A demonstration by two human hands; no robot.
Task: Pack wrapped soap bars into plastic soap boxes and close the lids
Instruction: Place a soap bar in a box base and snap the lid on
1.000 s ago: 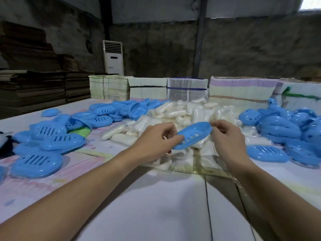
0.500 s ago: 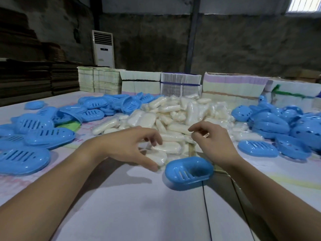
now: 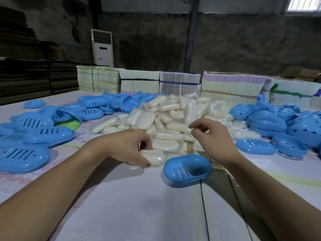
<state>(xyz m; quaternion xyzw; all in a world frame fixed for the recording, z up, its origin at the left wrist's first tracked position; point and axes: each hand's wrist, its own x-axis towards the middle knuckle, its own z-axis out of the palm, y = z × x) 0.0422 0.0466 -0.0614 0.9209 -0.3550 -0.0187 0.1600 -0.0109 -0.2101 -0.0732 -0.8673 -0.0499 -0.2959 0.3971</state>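
The left hand (image 3: 129, 148) is pinching a wrapped soap bar (image 3: 152, 156) at the near edge of the soap pile (image 3: 173, 117), while the right hand (image 3: 212, 136) is hovering loosely curled, holding nothing. The open blue soap box (image 3: 187, 168) is sitting on the tabletop (image 3: 139, 206) just right of the bar. The slick wrapper could be slipping from that light pinch, or the bar could be nudging the unsteadied box away.

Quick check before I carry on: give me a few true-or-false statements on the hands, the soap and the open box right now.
1. The left hand grips a wrapped soap bar. True.
2. The open box already holds a soap. False: it is empty.
3. The right hand holds a lid. False: it holds nothing.
4. The open box sits on the table, nearer than the soap pile. True.
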